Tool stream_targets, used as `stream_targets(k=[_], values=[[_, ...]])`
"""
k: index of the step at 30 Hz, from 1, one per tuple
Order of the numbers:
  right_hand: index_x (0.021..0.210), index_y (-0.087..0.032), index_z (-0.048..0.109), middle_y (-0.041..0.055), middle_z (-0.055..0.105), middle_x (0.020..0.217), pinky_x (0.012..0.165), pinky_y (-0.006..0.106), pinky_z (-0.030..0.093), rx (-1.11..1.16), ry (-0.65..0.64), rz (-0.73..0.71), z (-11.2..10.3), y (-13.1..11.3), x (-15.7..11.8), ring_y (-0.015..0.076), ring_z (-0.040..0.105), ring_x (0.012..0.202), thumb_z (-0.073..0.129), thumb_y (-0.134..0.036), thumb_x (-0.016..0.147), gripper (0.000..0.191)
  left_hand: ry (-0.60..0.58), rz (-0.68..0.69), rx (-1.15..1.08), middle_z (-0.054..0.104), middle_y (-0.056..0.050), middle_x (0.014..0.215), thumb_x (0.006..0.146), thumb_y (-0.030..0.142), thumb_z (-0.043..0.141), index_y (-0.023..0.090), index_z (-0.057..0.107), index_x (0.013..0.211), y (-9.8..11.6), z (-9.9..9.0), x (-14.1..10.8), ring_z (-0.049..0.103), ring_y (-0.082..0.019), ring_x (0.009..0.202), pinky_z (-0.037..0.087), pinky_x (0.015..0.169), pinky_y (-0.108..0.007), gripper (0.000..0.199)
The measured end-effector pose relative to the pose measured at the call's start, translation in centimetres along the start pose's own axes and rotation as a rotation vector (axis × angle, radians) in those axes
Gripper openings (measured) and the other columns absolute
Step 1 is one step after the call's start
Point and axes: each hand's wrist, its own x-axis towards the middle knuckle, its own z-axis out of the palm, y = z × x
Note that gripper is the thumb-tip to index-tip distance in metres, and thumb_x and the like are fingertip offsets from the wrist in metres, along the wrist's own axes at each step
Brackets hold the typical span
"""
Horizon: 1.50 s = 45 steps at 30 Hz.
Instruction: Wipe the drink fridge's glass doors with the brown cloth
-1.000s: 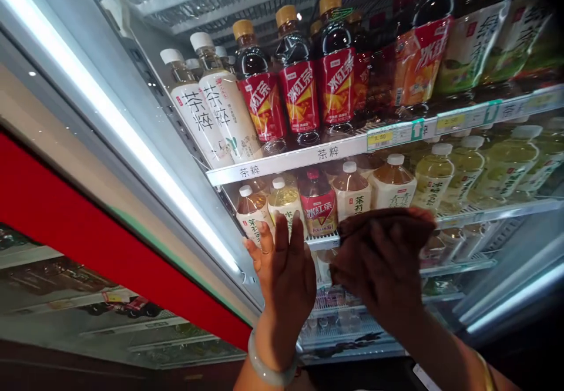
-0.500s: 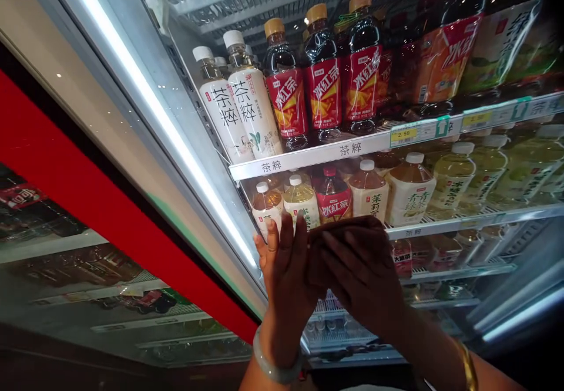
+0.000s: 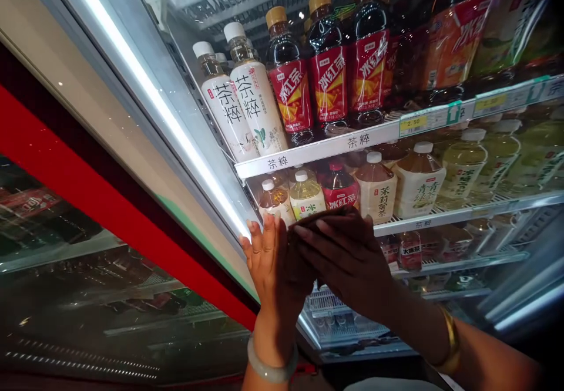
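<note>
A dark brown cloth (image 3: 304,256) is between my two hands, in front of the glass of a drinks cooler. My left hand (image 3: 268,268), with a pale bangle at the wrist, is upright with fingers spread, its inner side against the cloth. My right hand (image 3: 352,262), a gold bracelet on its wrist, lies over the cloth with fingers stretched out flat toward the upper left. The cloth's lower part is in shadow and hard to make out.
Shelves behind the glass carry white-labelled bottles (image 3: 258,106), red-labelled bottles (image 3: 326,86) and larger pale bottles (image 3: 418,188). A white price rail (image 3: 317,153) runs across. A red frame (image 3: 132,215) slants down the left side, beside another cooler.
Both hands and the cloth have shifted slightly left in view. My right fingers now reach further over the cloth toward my left hand. The shelves appear a little larger.
</note>
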Motion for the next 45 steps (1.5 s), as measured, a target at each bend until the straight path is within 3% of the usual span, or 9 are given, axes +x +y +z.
stream_targets(k=[4,8,12,17,21,26,31,37,45], values=[[0.141,-0.021,0.062,0.0006,0.063,0.149,0.136,0.042,0.024,-0.004,0.068,0.015,-1.0,1.3,2.7,0.0145,0.034,0.158,0.057,-0.019,0.104,0.038,-0.055,-0.066,-0.016,0.008,-0.005,0.177,0.105,0.026,0.040,0.023,0.010,0.171,0.4,-0.5,0.3,0.000,-0.032,0.165,0.002,0.135,-0.057,0.073],[0.135,-0.021,0.067,0.0025,0.066,0.145,0.136,0.040,0.022,-0.037,0.081,0.082,-0.7,0.8,0.9,0.0152,0.030,0.159,0.065,-0.019,0.099,0.036,-0.030,-0.060,0.014,0.008,-0.008,0.177,0.106,0.031,0.040,0.024,0.012,0.170,1.0,0.0,0.2,-0.004,-0.036,0.165,0.000,0.131,-0.069,0.071],[0.132,-0.019,0.069,-0.0003,0.070,0.139,0.137,0.037,0.020,0.021,0.079,0.015,1.0,-0.8,0.9,0.0114,0.032,0.158,0.057,-0.011,0.100,0.035,0.022,-0.054,0.050,0.009,-0.005,0.177,0.104,0.022,0.043,0.023,0.012,0.170,0.2,0.1,0.6,-0.003,-0.025,0.166,-0.001,0.135,-0.053,0.074],[0.143,-0.017,0.061,0.0018,0.062,0.150,0.137,0.039,0.019,0.016,0.101,-0.020,-0.1,0.3,5.7,0.0140,0.034,0.158,0.059,-0.014,0.102,0.041,0.124,-0.009,0.085,0.006,-0.005,0.178,0.105,0.023,0.040,0.019,0.011,0.170,-1.1,-1.0,3.5,-0.002,-0.022,0.166,-0.002,0.136,-0.046,0.071],[0.137,-0.012,0.065,0.0090,0.063,0.148,0.135,0.041,0.023,-0.011,0.129,0.034,-0.8,0.7,5.3,0.0189,0.034,0.158,0.063,-0.015,0.099,0.038,0.131,-0.001,0.117,0.013,-0.007,0.176,0.108,0.025,0.037,0.020,0.015,0.169,-1.4,-1.0,4.7,0.002,-0.020,0.165,-0.002,0.136,-0.044,0.065],[0.135,-0.015,0.066,0.0005,0.068,0.143,0.137,0.036,0.020,0.015,0.106,-0.083,-0.4,0.5,6.2,0.0143,0.048,0.149,0.051,-0.007,0.101,0.038,0.164,-0.026,0.105,0.020,-0.007,0.175,0.106,0.020,0.045,0.025,0.014,0.170,-1.4,-1.2,5.4,0.006,-0.021,0.165,0.005,0.136,-0.046,0.071],[0.139,-0.018,0.062,0.0048,0.060,0.153,0.135,0.053,0.026,0.030,0.158,-0.021,-2.6,3.0,10.7,0.0223,0.043,0.154,0.057,-0.016,0.102,0.037,0.139,-0.039,0.089,0.013,-0.005,0.176,0.106,0.021,0.042,0.030,0.010,0.170,-1.8,-2.5,8.7,0.002,-0.025,0.165,0.003,0.136,-0.052,0.071],[0.138,-0.014,0.064,0.0049,0.059,0.153,0.130,0.039,0.039,-0.009,0.138,-0.067,-2.2,2.5,10.4,0.0193,0.046,0.152,0.054,-0.014,0.102,0.037,0.138,-0.032,0.159,0.008,-0.006,0.177,0.107,0.030,0.044,0.029,0.007,0.170,-2.2,-2.4,10.8,-0.002,-0.024,0.165,-0.004,0.135,-0.051,0.073],[0.146,-0.014,0.056,0.0098,0.054,0.158,0.129,0.056,0.037,-0.067,0.222,0.055,-4.4,5.9,11.4,0.0270,0.037,0.157,0.054,-0.018,0.101,0.045,0.119,0.067,0.103,0.003,-0.003,0.177,0.104,0.020,0.042,0.026,0.004,0.170,0.6,-2.9,15.2,-0.006,-0.023,0.165,-0.004,0.135,-0.052,0.076]])
